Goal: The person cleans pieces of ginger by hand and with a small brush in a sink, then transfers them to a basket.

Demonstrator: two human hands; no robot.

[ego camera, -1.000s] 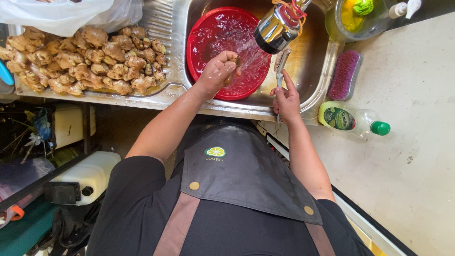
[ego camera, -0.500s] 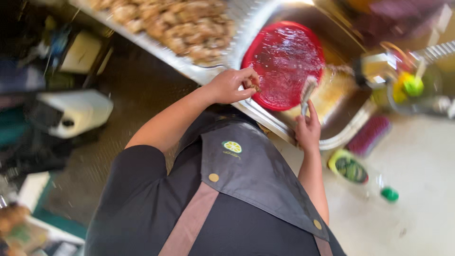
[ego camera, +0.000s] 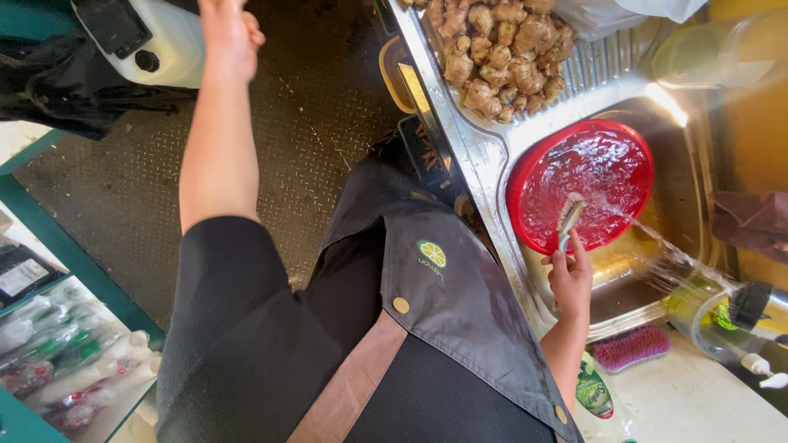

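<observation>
now left hand (ego camera: 230, 33) away from red basin (ego camera: 533, 176)

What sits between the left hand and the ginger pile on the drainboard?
The left hand is raised over the floor, away from the sink. Between it and the ginger pile lie only open floor and the steel sink edge; nothing else visibly blocks it. The right hand holds a brush at the red basin.

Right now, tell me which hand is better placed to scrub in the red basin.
Likely the right. The right hand grips the brush, bristles over the red basin in the sink. The left hand is stretched out over the floor, well away from the sink.
</observation>
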